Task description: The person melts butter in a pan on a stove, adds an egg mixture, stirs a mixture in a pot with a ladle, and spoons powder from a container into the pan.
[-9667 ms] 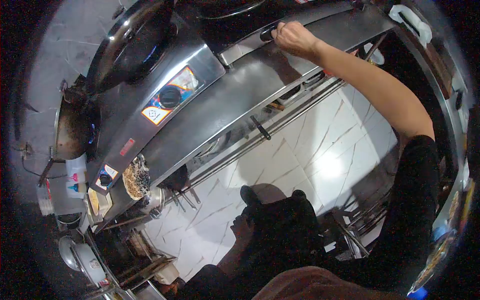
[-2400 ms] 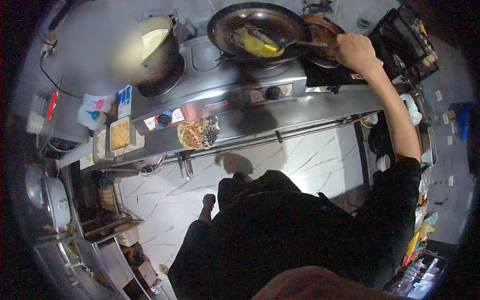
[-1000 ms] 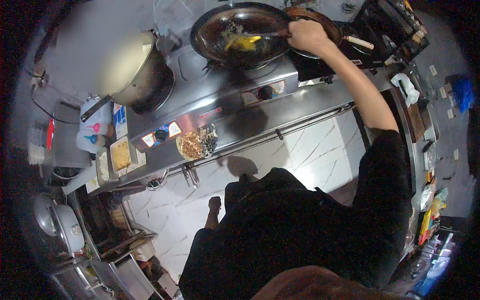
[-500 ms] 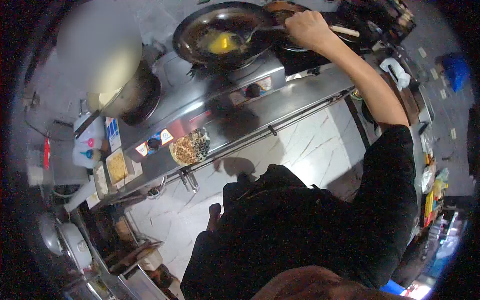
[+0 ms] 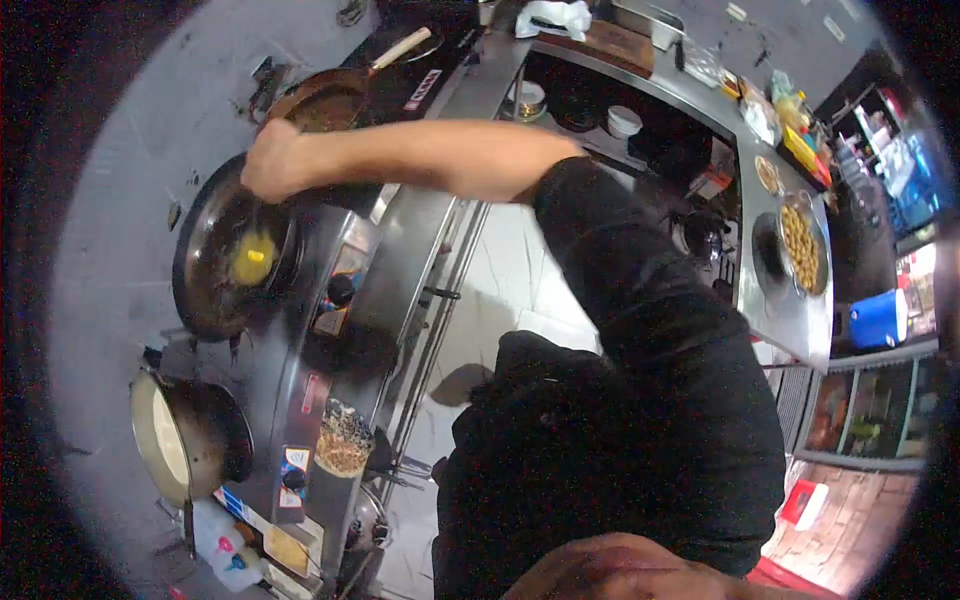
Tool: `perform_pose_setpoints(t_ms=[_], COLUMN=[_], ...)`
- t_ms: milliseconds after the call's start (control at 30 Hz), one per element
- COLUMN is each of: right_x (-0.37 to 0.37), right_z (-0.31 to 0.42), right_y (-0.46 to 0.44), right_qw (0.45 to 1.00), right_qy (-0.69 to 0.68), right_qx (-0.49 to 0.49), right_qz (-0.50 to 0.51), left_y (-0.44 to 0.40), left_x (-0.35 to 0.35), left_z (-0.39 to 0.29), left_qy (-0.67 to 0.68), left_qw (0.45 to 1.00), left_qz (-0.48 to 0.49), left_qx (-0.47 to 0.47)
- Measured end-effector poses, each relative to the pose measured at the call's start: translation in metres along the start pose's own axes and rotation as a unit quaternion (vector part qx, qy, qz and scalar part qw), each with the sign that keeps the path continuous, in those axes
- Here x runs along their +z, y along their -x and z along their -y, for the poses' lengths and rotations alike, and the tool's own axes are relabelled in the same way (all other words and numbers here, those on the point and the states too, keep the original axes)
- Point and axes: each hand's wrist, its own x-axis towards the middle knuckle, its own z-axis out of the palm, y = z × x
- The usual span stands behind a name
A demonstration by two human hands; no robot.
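Observation:
My right hand (image 5: 272, 163) is a closed fist at the rim of a dark wok (image 5: 205, 290). A slim metal handle ran from the fist into the wok in the earlier frame; the fist now hides it, and I cannot tell if it belongs to the wok or to a utensil. A yellow lump (image 5: 256, 255) lies in a small yellow pool inside the wok. Beside the fist is a brown pan (image 5: 325, 105) with a pale handle (image 5: 402, 47). My left hand does not show.
A large pot (image 5: 165, 440) of pale contents stands along the stove. A bowl (image 5: 345, 440) of dark and brown bits sits near the counter edge, by a tray (image 5: 290, 550) of pale food. Across the aisle, a counter (image 5: 745, 230) bears a pan of round brown pieces (image 5: 803, 250).
The view has turned, so the stove now lies on the left and the opposite counter on the right. My right fist stays closed by the wok. My left hand has gone from view.

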Motion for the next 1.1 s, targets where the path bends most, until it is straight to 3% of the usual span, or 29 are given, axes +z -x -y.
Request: perform_pose_setpoints(t_ms=[133,200,300,333,367,400,433,467,500,600,700,733,800,900,1000,1100], right_x=[0.028,0.015,0.004,-0.018,-0.033,-0.031,-0.032,-0.041,-0.038,-0.005,0.003,-0.001,-0.018,-0.053,-0.045,-0.010], right_z=[0.025,0.040,0.018,0.005,0.002,-0.010,-0.020,-0.010,-0.006,0.005,0.028,0.036,0.035,0.017,0.000,0.001], right_y=[-0.015,-0.009,0.011,0.016,0.026,0.031,0.022,0.016,0.015,-0.012,-0.023,-0.018,-0.008,0.017,0.014,-0.009], right_qw=[0.997,0.989,0.983,0.984,0.993,0.993,0.997,0.992,0.992,0.994,0.988,0.987,0.985,0.988,0.986,0.992], right_qy=[-0.067,-0.145,-0.154,-0.085,-0.097,-0.098,-0.011,-0.038,-0.010,-0.048,-0.119,-0.130,-0.116,-0.066,-0.025,-0.027], right_qx=[-0.013,0.010,-0.078,-0.156,-0.070,-0.054,-0.068,0.057,0.082,0.078,0.082,0.079,0.083,0.090,0.119,0.106], right_qz=[-0.038,0.002,-0.063,0.000,0.010,-0.038,0.023,0.105,0.094,0.065,0.055,0.047,0.092,0.107,0.112,0.067], left_y=[-0.009,-0.010,-0.009,-0.008,-0.006,-0.002,0.006,0.013,0.023,0.035,0.046,0.046,0.045,0.050,0.054,0.062], left_x=[-0.002,-0.001,-0.001,-0.003,-0.003,-0.002,0.000,0.002,0.007,0.021,0.026,0.025,0.030,0.041,0.046,0.050], left_z=[0.001,0.004,0.007,0.008,0.009,0.012,0.016,0.020,0.026,0.035,0.042,0.039,0.030,0.035,0.039,0.027], left_qy=[-0.013,-0.015,-0.016,-0.014,-0.012,-0.010,-0.006,0.000,0.004,0.003,-0.048,0.092,-0.054,0.096,0.063,-0.104], left_qw=[1.000,1.000,1.000,1.000,1.000,1.000,1.000,1.000,0.999,0.997,0.965,0.975,0.992,0.962,0.983,0.987], left_qz=[0.006,0.006,0.005,0.000,-0.001,-0.007,-0.017,-0.027,-0.037,-0.077,-0.205,-0.174,-0.111,-0.238,-0.142,-0.094], left_qx=[0.010,0.009,0.009,0.009,0.007,0.005,0.001,-0.005,-0.017,-0.030,0.156,0.099,0.021,0.094,0.094,0.084])
